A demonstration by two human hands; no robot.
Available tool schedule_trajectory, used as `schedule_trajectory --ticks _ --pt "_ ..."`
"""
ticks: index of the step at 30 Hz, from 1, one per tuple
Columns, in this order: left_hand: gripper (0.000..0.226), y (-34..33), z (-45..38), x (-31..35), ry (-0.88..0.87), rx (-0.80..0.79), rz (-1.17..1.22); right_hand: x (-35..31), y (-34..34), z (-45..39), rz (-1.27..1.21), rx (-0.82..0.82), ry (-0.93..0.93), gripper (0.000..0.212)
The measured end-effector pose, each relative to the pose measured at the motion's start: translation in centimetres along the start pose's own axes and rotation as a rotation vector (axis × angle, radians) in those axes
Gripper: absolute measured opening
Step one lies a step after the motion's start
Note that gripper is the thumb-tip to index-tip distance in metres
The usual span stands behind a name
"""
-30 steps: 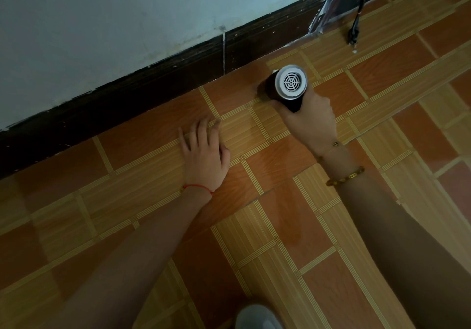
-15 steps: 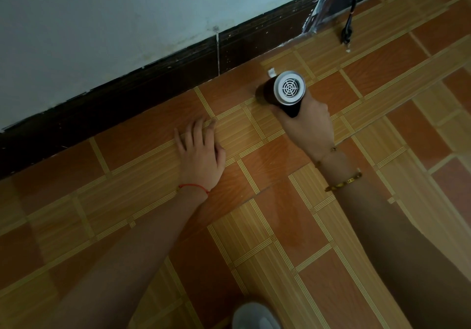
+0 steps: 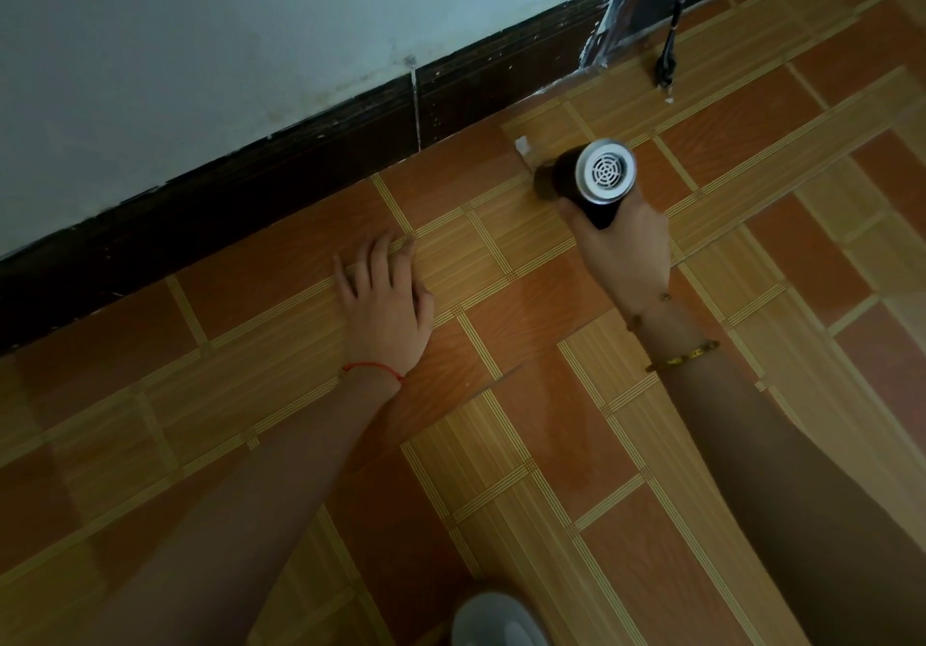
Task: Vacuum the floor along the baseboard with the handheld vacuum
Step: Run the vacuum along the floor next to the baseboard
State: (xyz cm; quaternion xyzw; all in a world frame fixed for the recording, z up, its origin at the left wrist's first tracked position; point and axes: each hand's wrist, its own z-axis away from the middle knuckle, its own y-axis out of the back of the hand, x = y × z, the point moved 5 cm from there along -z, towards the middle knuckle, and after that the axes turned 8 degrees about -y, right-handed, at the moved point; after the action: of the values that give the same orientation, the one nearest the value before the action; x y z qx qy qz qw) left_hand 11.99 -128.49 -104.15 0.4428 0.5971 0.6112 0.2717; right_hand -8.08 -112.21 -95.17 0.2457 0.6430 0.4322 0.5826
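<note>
Nearest the camera, at the bottom edge, a pale rounded object (image 3: 496, 618) pokes into view; can't tell what it is. Two bare forearms reach fwd over the orange-and-tan patterned tile floor (image 3: 526, 445).

Left hand (image 3: 386, 300), thin red string bracelet at the wrist, lies palm-down on the tiles, fingers (image 3: 373, 257) stretched flat and close together, holding nothing. It braces in the same spot as a sec ago.

Right hand (image 3: 624, 244), gold chain bracelet at the wrist, wraps fingers shut round the small black handheld vacuum w/ a white round vented rear cap (image 3: 589, 182). The vacuum's nozzle end points at the floor, just short of the wall. Vs 1 s ago, it sits further right along the wall line, and a small white scrap (image 3: 522, 145), prob. debris, now shows just left of the nozzle. Likely the pass is mid-way and that scrap needs a return sweep.

Further off runs the dark brown wooden baseboard (image 3: 300, 179) under a pale blue-white wall (image 3: 250, 44). Far right, a black cord w/ plug (image 3: 669, 64) dangles to the floor by a dark frame.
</note>
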Motion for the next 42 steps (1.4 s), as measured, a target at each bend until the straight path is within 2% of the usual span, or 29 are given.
schedule_trajectory --ticks 12,18,22,26,31,42 --pt "0.054 0.0 0.0 -0.1 0.006 -0.001 0.0 -3.6 -2.8 -3.8 -0.006 -0.012 0.035 0.068" --pt "0.054 0.0 0.0 -0.1 -0.003 -0.013 -0.008 -4.0 -3.2 -3.9 -0.014 -0.038 0.052 0.069" --pt "0.053 -0.1 0.0 -0.1 0.002 -0.013 -0.003 -3.3 -2.7 -4.3 -0.017 0.014 -0.006 0.068" --pt "0.053 -0.1 -0.1 -0.1 0.006 -0.012 0.004 -3.3 -2.7 -4.2 -0.018 -0.044 0.044 0.066" --pt "0.054 -0.1 -0.1 -0.1 0.005 -0.021 0.008 -2.4 -1.8 -3.1 -0.037 0.034 -0.069 0.067" --pt "0.054 0.0 0.0 0.0 0.001 -0.014 0.007 -0.3 -1.7 0.3 -0.08 -0.075 0.063 0.058"
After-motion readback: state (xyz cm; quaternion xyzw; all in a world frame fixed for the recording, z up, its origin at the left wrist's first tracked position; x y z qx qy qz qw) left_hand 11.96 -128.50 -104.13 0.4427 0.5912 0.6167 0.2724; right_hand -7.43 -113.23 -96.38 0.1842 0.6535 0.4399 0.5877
